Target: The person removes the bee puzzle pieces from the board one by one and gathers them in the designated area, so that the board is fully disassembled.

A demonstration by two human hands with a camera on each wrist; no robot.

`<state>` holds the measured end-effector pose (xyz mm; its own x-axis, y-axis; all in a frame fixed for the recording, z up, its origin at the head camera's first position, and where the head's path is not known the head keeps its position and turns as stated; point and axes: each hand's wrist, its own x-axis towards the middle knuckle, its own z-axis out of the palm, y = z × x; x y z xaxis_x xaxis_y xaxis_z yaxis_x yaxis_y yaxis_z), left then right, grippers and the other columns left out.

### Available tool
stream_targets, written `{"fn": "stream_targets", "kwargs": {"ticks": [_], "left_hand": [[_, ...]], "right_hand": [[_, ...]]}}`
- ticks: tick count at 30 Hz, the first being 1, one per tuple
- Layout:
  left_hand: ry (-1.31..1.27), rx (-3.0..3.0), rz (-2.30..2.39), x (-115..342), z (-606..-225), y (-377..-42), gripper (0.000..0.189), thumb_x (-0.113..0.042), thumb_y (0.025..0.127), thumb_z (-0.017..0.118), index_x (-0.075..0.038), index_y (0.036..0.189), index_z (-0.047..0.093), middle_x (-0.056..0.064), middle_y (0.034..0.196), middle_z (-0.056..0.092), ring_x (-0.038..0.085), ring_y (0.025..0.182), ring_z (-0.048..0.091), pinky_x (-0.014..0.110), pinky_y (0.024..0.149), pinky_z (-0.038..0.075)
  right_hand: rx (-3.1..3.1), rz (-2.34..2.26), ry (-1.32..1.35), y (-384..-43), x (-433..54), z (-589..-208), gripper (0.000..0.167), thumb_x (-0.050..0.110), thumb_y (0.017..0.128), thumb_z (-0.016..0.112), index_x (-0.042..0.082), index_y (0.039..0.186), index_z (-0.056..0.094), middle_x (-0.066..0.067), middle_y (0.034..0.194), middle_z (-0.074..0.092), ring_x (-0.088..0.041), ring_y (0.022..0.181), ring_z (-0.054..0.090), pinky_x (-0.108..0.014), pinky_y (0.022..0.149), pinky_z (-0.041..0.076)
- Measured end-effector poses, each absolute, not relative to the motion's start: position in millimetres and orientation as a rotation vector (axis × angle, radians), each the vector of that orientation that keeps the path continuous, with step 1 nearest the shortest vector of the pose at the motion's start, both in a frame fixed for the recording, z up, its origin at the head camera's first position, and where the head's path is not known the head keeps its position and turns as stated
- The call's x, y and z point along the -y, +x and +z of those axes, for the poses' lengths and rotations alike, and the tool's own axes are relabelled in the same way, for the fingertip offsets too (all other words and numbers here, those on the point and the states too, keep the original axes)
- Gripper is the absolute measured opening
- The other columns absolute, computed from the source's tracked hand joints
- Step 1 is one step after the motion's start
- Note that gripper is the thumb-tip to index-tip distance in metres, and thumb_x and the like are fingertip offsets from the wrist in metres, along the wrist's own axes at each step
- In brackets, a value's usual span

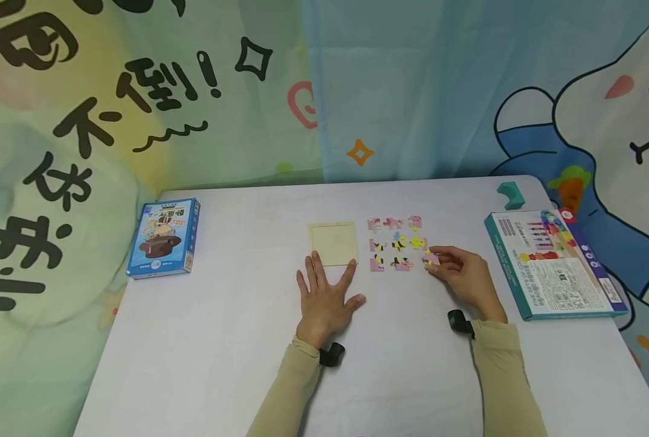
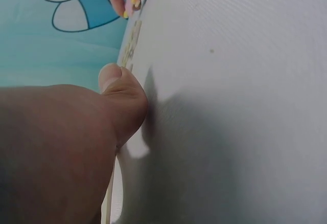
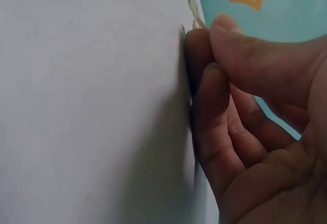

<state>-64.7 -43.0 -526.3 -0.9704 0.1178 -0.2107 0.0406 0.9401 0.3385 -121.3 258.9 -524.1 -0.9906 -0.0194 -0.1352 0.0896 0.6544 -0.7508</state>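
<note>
My left hand (image 1: 324, 303) lies with fingers spread on the white table, its fingertips over the near edge of a square pale wooden puzzle tray (image 1: 333, 243). In the left wrist view the thumb (image 2: 125, 98) of that hand sticks out above the cloth. Between thumb and fingertips my right hand (image 1: 463, 276) pinches a pink and yellow jigsaw piece (image 1: 430, 259), at the near right corner of a group of jigsaw pieces (image 1: 399, 245). These lie in loose rows, pink with yellow and black markings. The curled right fingers (image 3: 212, 101) hide most of the piece in the right wrist view.
A blue picture box (image 1: 163, 238) lies at the far left of the table. On the right is a larger flat box (image 1: 556, 264) with a teal edge, and behind it a small teal curved object (image 1: 512, 195). A printed curtain (image 1: 390, 91) hangs behind the table.
</note>
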Motion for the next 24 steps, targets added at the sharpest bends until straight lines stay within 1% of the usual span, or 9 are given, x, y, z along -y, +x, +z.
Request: {"fn": "stream_targets", "kwargs": {"ticks": [4,7,10,13,18,21,24], "left_hand": [[0.119,-2.864,0.472,42.5,-525.9,-64.2,0.076,-0.065,0.101,0.056,-0.042,0.168,0.028,0.035,0.173,-0.007,0.052,0.163,-0.006,0.071,0.128,0.004],[0.120,-2.858,0.462,42.4,-526.1,-65.1,0.076,-0.066,0.101,0.054,-0.042,0.168,0.026,0.035,0.173,-0.009,0.052,0.163,-0.007,0.071,0.128,0.003],[0.112,-2.845,0.461,42.7,-525.8,-65.6,0.077,-0.066,0.102,0.054,-0.043,0.168,0.024,0.034,0.173,-0.011,0.051,0.163,-0.009,0.071,0.128,0.001],[0.104,-2.837,0.466,43.0,-524.3,-65.3,0.077,-0.066,0.101,0.054,-0.043,0.168,0.025,0.034,0.173,-0.011,0.051,0.163,-0.010,0.070,0.128,0.000],[0.107,-2.835,0.469,42.7,-524.5,-65.5,0.077,-0.066,0.102,0.054,-0.042,0.168,0.025,0.034,0.173,-0.011,0.051,0.163,-0.010,0.070,0.128,0.000],[0.111,-2.835,0.464,42.3,-524.6,-65.9,0.077,-0.066,0.102,0.054,-0.043,0.168,0.024,0.034,0.173,-0.011,0.050,0.163,-0.010,0.070,0.128,0.001],[0.111,-2.835,0.454,41.9,-524.1,-66.4,0.077,-0.067,0.102,0.053,-0.043,0.168,0.023,0.034,0.173,-0.011,0.050,0.163,-0.010,0.071,0.128,0.001]], "right_hand": [[-2.769,-1.245,-0.013,-117.3,-258.5,-526.0,0.043,0.011,0.098,0.078,0.009,0.140,0.069,-0.019,0.121,0.073,-0.029,0.100,0.071,-0.005,0.075,0.047],[-2.814,-1.211,-0.071,-117.2,-258.5,-528.1,0.042,0.010,0.096,0.079,0.008,0.137,0.070,-0.018,0.115,0.074,-0.029,0.096,0.071,-0.007,0.075,0.047],[-2.852,-1.165,-0.091,-118.1,-257.3,-529.2,0.041,0.012,0.094,0.082,0.008,0.134,0.072,-0.015,0.110,0.075,-0.026,0.093,0.067,-0.013,0.075,0.045],[-2.876,-1.125,-0.097,-119.4,-255.6,-528.1,0.040,0.012,0.092,0.084,0.006,0.131,0.074,-0.014,0.107,0.075,-0.025,0.091,0.063,-0.022,0.077,0.045],[-2.851,-1.080,-0.080,-122.8,-254.0,-523.9,0.041,0.011,0.091,0.084,0.005,0.130,0.074,-0.017,0.108,0.072,-0.028,0.094,0.062,-0.034,0.082,0.046],[-2.816,-1.053,-0.054,-125.8,-254.5,-521.4,0.041,0.012,0.092,0.083,0.006,0.132,0.074,-0.017,0.111,0.070,-0.029,0.097,0.061,-0.038,0.084,0.046],[-2.783,-1.042,-0.052,-129.2,-255.7,-519.7,0.041,0.012,0.093,0.083,0.007,0.132,0.073,-0.017,0.113,0.069,-0.029,0.098,0.059,-0.038,0.085,0.046]]}}
